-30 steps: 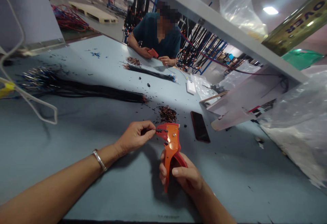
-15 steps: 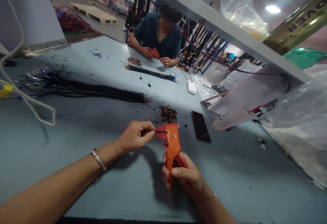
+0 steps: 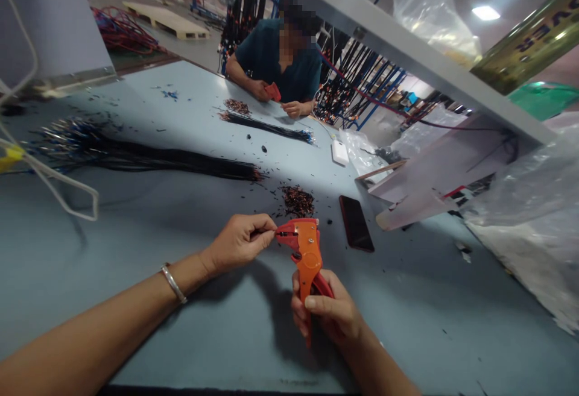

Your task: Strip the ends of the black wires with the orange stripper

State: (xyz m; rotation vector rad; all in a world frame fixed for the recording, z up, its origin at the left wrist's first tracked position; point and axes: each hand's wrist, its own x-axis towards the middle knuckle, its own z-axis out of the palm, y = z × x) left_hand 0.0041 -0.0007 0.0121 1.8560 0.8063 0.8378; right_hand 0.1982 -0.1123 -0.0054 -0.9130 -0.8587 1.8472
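Note:
My right hand is wrapped round the grips of an orange and red wire stripper, whose nose points left. At that nose, my left hand has thumb and forefinger pinched together. Whatever lies between those fingertips is too small and hidden to make out. Just beyond the tool sits a heap of short black and copper-coloured offcuts. A long bundle of black wires lies to the left, with copper-coloured ends towards the heap and blue and silver ends at far left.
A phone lies right of the heap. Across the table a co-worker holds a red tool near a smaller wire bundle. White cable hangs at left. A slanting grey beam and plastic bags stand at right.
The wire stripper and my right hand have shifted slightly to the right. My left hand stays almost in place, still pinched at the tool's nose.

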